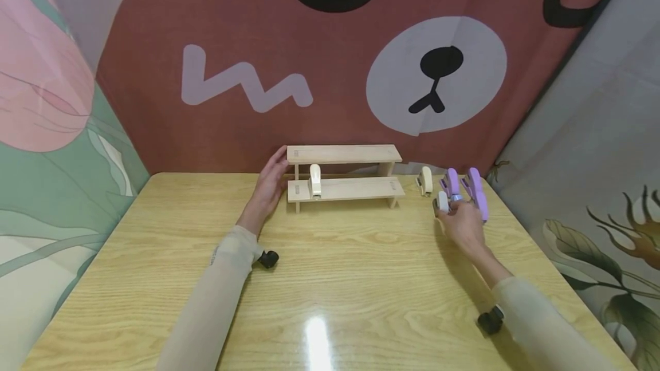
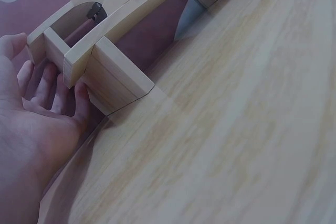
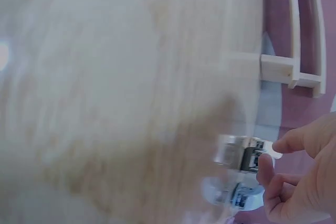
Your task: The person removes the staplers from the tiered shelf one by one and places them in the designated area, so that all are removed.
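A two-tier wooden shelf (image 1: 356, 189) stands at the table's back, with a cream stapler (image 1: 315, 181) on its lower board. At the shelf's left end, my left hand (image 1: 268, 185) touches the side with loosely bent fingers; in the left wrist view, the fingertips lie by its end panel (image 2: 118, 77). My right hand (image 1: 464, 223) is at the right, its thumb and index finger pinching a small white stapler (image 1: 442, 202) with a dark grey base. Close beside it is a pale blue stapler (image 3: 247, 196), mostly covered by the hand in the head view.
Another cream stapler (image 1: 425, 181) stands right of the shelf. Two purple staplers, one of them a longer purple stapler (image 1: 475, 188), stand near the table's right edge. A curtain with a bear face (image 1: 335, 73) hangs directly behind the wooden table (image 1: 330, 268).
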{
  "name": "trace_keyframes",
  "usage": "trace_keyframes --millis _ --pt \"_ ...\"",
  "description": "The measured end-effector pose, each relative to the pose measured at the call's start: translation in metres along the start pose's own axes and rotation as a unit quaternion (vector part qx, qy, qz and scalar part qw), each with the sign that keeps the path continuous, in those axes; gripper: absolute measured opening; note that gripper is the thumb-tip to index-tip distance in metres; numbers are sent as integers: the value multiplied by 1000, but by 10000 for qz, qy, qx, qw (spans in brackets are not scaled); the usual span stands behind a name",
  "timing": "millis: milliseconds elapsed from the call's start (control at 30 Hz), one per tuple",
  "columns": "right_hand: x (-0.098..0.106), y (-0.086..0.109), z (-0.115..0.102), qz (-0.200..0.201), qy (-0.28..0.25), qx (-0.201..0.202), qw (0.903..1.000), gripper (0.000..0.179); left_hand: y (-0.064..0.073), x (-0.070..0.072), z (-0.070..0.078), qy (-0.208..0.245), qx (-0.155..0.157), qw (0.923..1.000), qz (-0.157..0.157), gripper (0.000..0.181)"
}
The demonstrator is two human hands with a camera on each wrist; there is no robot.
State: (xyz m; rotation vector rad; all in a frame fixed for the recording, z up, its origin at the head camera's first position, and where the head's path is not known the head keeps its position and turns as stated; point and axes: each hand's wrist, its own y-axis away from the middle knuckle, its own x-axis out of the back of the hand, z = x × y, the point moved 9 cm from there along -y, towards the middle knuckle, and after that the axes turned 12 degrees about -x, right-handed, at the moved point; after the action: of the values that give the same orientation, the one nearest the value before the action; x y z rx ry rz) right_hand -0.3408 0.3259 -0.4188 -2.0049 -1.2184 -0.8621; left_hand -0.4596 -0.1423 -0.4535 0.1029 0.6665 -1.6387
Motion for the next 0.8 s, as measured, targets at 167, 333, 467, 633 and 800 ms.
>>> trace_keyframes --millis 167,333,467,633,800 --pt "10 5 -11 12 -38 104 9999 26 0 1 0 -33 -4 10000 -16 55" --pt "16 12 -26 62 -118 184 9997 33 -1 2 -1 -96 25 9999 -15 55" --pt "16 19 -40 80 -359 207 9991 29 -2 3 -1 -92 35 10000 -5 55" --pt "9 27 -52 95 -625 62 9980 23 -2 3 -1 -54 34 10000 3 55" --pt "-4 30 -64 -47 -833 -6 9965 24 -2 0 -2 9 2 10000 -3 56"
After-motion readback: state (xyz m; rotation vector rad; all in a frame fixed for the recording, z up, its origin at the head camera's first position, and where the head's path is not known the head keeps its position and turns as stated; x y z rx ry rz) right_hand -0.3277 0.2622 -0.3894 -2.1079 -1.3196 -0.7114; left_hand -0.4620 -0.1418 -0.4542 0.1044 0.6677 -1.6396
